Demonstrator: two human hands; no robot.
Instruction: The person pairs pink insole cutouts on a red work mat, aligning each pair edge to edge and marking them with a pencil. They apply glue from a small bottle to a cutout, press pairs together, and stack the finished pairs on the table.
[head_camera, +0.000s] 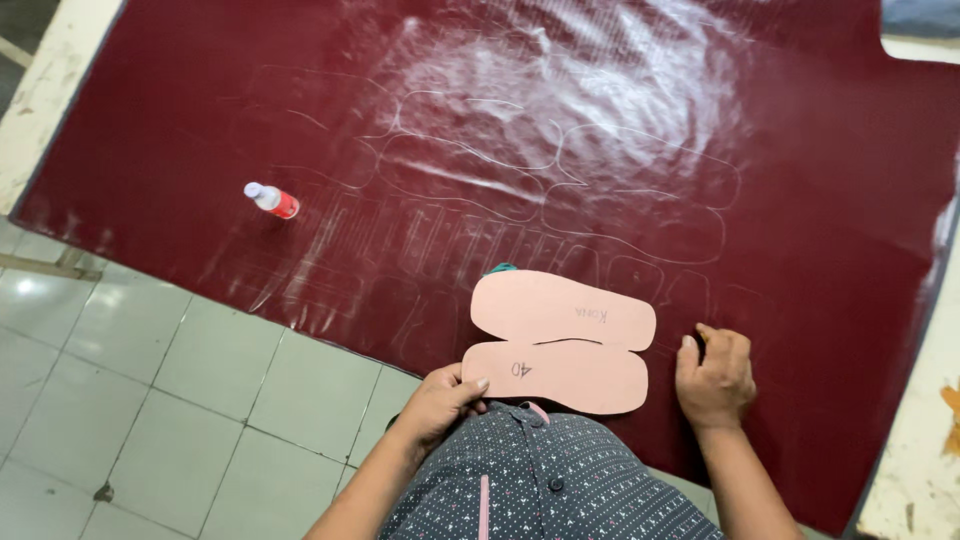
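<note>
Two pink sole-shaped paper templates lie side by side on a dark red leather sheet (820, 280). The nearer template (560, 376) is pinched at its left end by my left hand (445, 398). The farther template (560, 308) lies just beyond it. My right hand (714, 375) rests on the leather at the templates' right end, fingers curled around a thin dark thing that I cannot make out. Faint traced outlines of soles and strips cover the leather beyond the templates.
A small bottle (271, 200) with a red label and white cap lies on the leather at the left. Something green (500, 268) peeks out behind the farther template. The leather hangs over the table's near edge above a tiled floor (150, 380). Bare pale tabletop (925, 440) shows at right.
</note>
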